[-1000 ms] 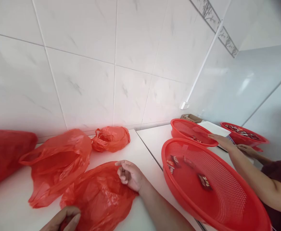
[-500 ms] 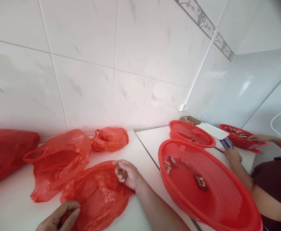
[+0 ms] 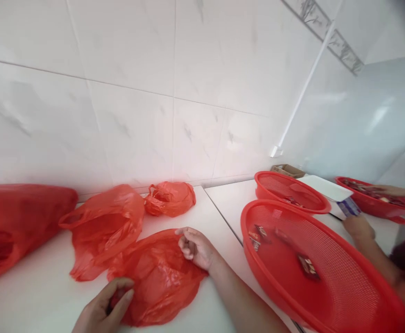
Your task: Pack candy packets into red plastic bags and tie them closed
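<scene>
A crumpled red plastic bag [image 3: 157, 277] lies flat on the white table [image 3: 32, 296] in front of me. My right hand [image 3: 196, 247] rests on the bag's far right edge, fingers curled and pinching the plastic. At the near left edge of the same bag, my left hand [image 3: 103, 310] has its thumb and fingers pressed onto the film. A large red perforated basket [image 3: 341, 286] stands to the right of my right forearm, with a few small dark packets [image 3: 258, 232] lying in it.
More red bags lie behind: one open bag [image 3: 105, 226], a knotted one [image 3: 170, 199] by the tiled wall, a big one [image 3: 18, 217] at far left. A second red basket [image 3: 289, 192], a third [image 3: 376, 201], a cardboard box [image 3: 285, 170]. Another person's hand [image 3: 358, 226] is at the right.
My left hand has come further onto the near edge of the bag. The view has shifted left. The other person's hands have drawn back from the second basket toward the far one.
</scene>
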A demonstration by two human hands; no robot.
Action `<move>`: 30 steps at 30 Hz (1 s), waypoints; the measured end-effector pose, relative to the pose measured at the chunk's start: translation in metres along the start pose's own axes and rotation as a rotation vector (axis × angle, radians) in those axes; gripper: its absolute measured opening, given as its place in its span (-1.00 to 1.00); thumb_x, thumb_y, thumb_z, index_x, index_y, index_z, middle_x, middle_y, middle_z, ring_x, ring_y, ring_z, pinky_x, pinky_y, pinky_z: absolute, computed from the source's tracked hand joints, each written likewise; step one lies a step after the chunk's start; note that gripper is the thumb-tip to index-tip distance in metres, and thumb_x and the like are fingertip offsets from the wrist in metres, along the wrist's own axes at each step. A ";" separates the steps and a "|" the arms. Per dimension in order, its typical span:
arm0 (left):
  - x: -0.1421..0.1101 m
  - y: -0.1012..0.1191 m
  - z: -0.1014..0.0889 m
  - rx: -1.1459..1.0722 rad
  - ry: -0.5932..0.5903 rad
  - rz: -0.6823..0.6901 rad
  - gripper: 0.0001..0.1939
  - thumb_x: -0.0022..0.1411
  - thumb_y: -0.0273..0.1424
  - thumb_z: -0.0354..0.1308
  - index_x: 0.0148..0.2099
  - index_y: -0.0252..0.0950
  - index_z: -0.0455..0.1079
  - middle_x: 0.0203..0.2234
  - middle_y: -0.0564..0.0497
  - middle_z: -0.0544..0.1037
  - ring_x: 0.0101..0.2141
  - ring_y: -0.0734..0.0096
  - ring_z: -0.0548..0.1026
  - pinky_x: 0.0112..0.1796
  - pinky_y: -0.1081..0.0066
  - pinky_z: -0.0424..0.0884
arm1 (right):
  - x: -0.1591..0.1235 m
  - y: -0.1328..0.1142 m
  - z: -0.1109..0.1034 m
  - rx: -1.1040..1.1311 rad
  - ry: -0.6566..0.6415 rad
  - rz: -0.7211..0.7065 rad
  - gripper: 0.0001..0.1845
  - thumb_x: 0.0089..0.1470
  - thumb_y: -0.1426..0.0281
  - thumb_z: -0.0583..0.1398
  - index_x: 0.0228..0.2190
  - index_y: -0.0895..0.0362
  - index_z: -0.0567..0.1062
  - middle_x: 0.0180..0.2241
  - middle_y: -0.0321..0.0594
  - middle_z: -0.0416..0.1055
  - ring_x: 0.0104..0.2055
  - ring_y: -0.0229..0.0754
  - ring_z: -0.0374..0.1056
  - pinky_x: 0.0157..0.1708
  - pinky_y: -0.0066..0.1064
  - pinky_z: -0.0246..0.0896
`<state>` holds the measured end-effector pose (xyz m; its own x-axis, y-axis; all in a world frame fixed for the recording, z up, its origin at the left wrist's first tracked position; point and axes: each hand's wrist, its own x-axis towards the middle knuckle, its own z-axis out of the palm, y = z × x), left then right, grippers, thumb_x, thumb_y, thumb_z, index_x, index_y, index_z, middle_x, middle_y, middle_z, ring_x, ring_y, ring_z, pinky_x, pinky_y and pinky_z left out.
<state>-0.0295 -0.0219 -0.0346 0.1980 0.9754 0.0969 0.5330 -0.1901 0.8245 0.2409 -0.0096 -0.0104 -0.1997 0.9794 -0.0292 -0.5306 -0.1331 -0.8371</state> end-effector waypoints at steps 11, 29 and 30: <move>-0.010 0.021 0.001 -0.229 0.105 -0.038 -0.63 0.09 -0.16 0.10 -0.07 -0.19 0.31 -0.50 0.14 0.36 -0.49 0.41 0.37 -0.40 0.43 0.35 | -0.006 -0.002 -0.011 -0.249 0.101 -0.112 -0.65 0.04 0.14 0.15 -0.18 0.07 0.41 -0.47 -0.37 0.26 -0.63 -0.43 -0.04 -0.67 -0.54 -0.26; -0.018 0.029 -0.001 -0.194 0.176 0.069 -0.57 0.15 -0.15 0.05 0.03 -0.20 0.21 -0.29 0.04 0.43 -0.43 0.40 0.42 -0.38 0.41 0.41 | -0.030 0.002 0.025 -1.724 0.013 -0.220 -0.37 -0.21 0.09 0.32 -0.04 -0.04 0.45 -0.14 -0.19 0.27 -0.21 -0.14 0.30 -0.20 -0.32 0.22; -0.018 0.030 -0.001 -0.166 0.175 0.076 -0.57 0.14 -0.15 0.06 0.03 -0.20 0.22 -0.28 0.03 0.44 -0.44 0.40 0.42 -0.39 0.40 0.41 | -0.031 0.001 0.027 -1.748 0.010 -0.225 -0.39 -0.19 0.08 0.31 -0.05 -0.04 0.46 -0.15 -0.18 0.27 -0.22 -0.14 0.30 -0.20 -0.31 0.22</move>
<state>-0.0180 -0.0451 -0.0114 0.0797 0.9661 0.2454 0.3763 -0.2571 0.8901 0.2241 -0.0441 0.0040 -0.2455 0.9560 0.1609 0.8801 0.2894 -0.3764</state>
